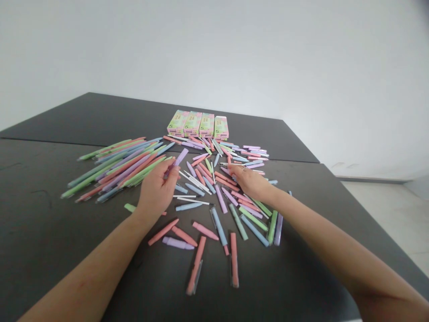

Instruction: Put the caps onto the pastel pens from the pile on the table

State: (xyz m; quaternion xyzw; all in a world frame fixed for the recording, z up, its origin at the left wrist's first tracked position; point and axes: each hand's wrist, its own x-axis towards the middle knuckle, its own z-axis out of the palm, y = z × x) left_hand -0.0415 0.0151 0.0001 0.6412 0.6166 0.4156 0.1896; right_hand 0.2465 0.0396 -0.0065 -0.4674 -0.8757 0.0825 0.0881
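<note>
My left hand (158, 185) is closed around a purple pen barrel (181, 157), whose end sticks out past the fingertips. My right hand (250, 180) reaches into the loose pen parts with its fingers pinched together. A small red piece shows just beyond those fingertips, but I cannot make out what they grip. Between the hands lie coloured barrels, such as a purple one (221, 199), and thin white refills (193, 201). A blue pen part (219, 226) and a red part with a clear clip (233, 260) lie closer to me.
Left of the hands, a heap of longer pens (117, 172) in green, red, blue and purple lies on the dark table (60, 264). Several small pink-and-green boxes (193, 124) stand in a row at the back. Behind the table is a pale wall (214, 53).
</note>
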